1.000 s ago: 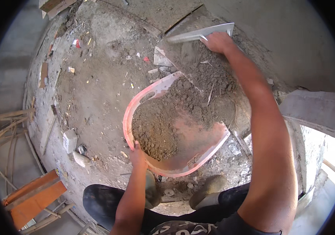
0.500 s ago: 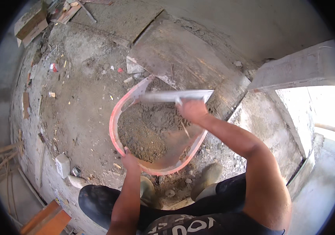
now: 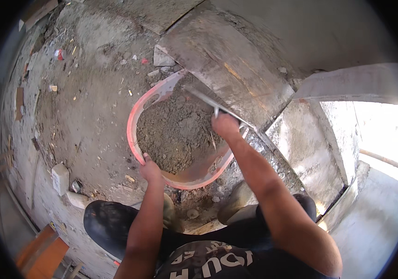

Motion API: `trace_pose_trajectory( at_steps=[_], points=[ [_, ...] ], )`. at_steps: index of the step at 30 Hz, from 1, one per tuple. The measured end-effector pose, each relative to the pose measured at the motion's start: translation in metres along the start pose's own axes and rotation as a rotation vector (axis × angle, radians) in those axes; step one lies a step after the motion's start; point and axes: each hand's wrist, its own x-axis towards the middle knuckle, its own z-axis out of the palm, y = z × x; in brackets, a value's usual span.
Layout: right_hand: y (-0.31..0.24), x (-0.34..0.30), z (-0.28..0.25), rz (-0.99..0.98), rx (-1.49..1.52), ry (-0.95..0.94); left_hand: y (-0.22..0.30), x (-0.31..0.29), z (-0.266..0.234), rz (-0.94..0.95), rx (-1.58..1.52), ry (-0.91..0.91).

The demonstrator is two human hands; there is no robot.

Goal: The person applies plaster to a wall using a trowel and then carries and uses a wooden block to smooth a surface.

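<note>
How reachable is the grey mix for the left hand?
Likely yes: the left hand grips the tub rim beside the grey mix, which lies uncovered; it would have to let go first.

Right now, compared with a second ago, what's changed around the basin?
The right hand has pulled the trowel nearer, from over the far board to the pink basin's far-right side. The loose grey mix on that board is mostly gone, and more lies in the basin. Nothing was let go: the right hand still grips the trowel, the left hand the basin's left rim.
</note>
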Motion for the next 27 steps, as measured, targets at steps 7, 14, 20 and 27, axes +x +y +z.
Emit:
trace_pose_trajectory(
  at_steps=[7, 14, 20, 27],
  points=[
    [0.035, 0.014, -0.014, -0.166, -0.217, 0.086, 0.016, -0.011, 0.007, -0.081, 0.056, -0.084],
    [0.025, -0.033, -0.049, -0.461, -0.179, -0.123, 0.091, 0.053, 0.004, 0.663, 0.108, 0.059],
    [0.106, -0.063, -0.106, 0.115, 0.209, -0.01, 0.182, 0.129, 0.054, 0.862, 0.871, -0.669],
    [0.103, -0.114, 0.006, 0.319, 0.335, -0.043, 0.127, 0.136, 0.023, 1.017, 0.503, -0.663]
  ],
)
